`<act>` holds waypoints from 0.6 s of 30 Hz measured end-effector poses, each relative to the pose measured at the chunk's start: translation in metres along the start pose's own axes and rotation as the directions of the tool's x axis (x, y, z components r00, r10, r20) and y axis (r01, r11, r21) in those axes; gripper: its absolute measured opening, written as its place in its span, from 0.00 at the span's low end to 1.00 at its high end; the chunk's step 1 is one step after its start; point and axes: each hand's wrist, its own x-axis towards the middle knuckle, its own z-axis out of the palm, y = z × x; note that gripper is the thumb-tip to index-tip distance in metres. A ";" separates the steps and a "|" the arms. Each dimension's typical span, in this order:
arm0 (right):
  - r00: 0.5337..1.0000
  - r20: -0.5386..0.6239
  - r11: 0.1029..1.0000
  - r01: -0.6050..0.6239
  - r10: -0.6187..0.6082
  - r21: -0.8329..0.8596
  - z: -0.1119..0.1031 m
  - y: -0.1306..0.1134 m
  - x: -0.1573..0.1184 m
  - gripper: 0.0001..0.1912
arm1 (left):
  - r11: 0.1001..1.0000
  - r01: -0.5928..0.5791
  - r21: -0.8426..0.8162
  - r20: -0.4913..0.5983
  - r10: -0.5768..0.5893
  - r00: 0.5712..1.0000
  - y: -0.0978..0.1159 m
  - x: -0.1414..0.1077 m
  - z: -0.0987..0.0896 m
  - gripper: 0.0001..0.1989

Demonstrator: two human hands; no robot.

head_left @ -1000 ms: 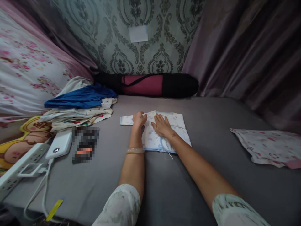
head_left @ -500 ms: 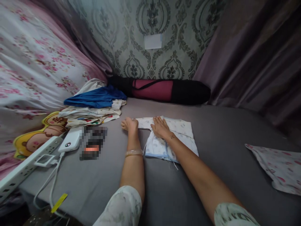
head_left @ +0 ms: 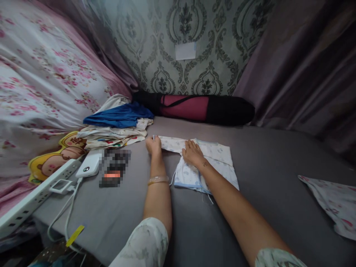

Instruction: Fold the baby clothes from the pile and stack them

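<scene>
A small white baby shirt with faint prints, blue edging and loose ties lies on the grey sheet. One sleeve stretches out to the left, its end gripped in the closed fingers of my left hand and raised slightly off the sheet. My right hand rests flat on the shirt near the base of that sleeve, fingers extended. The right side of the shirt appears folded over in a layer. My right forearm hides part of the lower hem.
A pile of folded clothes with a blue garment on top sits at back left. Nearer are a white power bank, a power strip and cables. A long black and red bag lies along the wall; printed fabric lies right.
My left hand has turned and lifted the sleeve end slightly, pulling the sleeve straighter. My right hand stays on the shirt. The whole view has shifted a little.
</scene>
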 end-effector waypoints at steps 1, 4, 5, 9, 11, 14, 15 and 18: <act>1.000 0.008 1.000 -0.002 0.002 -0.004 0.000 0.000 0.001 0.33 | 0.999 -0.033 -0.044 -0.015 0.032 0.999 0.001 0.002 -0.001 0.12; 1.000 0.016 1.000 -0.004 0.004 -0.017 -0.003 0.000 0.004 0.33 | 0.970 -0.125 -0.207 -0.043 0.119 0.992 0.004 0.007 -0.001 0.12; 1.000 0.012 1.000 -0.002 0.002 -0.023 -0.005 -0.001 0.005 0.33 | 0.951 -0.140 -0.275 -0.047 0.132 0.990 0.006 0.008 0.000 0.12; 1.000 -0.005 0.999 -0.009 0.009 -0.046 -0.015 -0.006 0.009 0.31 | 0.823 -0.156 -0.547 0.009 0.192 0.981 0.020 0.003 0.002 0.12; 0.999 -0.008 0.998 -0.033 0.033 -0.046 -0.018 -0.010 0.011 0.30 | 0.765 -0.154 -0.625 0.078 0.257 0.963 0.030 -0.003 0.001 0.11; 0.997 -0.018 0.997 -0.070 0.069 -0.031 -0.021 -0.012 0.013 0.30 | 0.735 -0.163 -0.658 0.177 0.362 0.915 0.042 -0.014 0.001 0.12; 0.998 -0.015 0.998 -0.066 0.066 -0.017 -0.021 -0.010 0.014 0.30 | 0.734 -0.168 -0.658 0.202 0.387 0.900 0.045 -0.018 0.002 0.13; 1.000 0.006 0.994 0.012 -0.013 0.106 -0.024 0.002 0.017 0.29 | 0.742 -0.174 -0.647 0.253 0.424 0.870 0.050 -0.025 0.008 0.13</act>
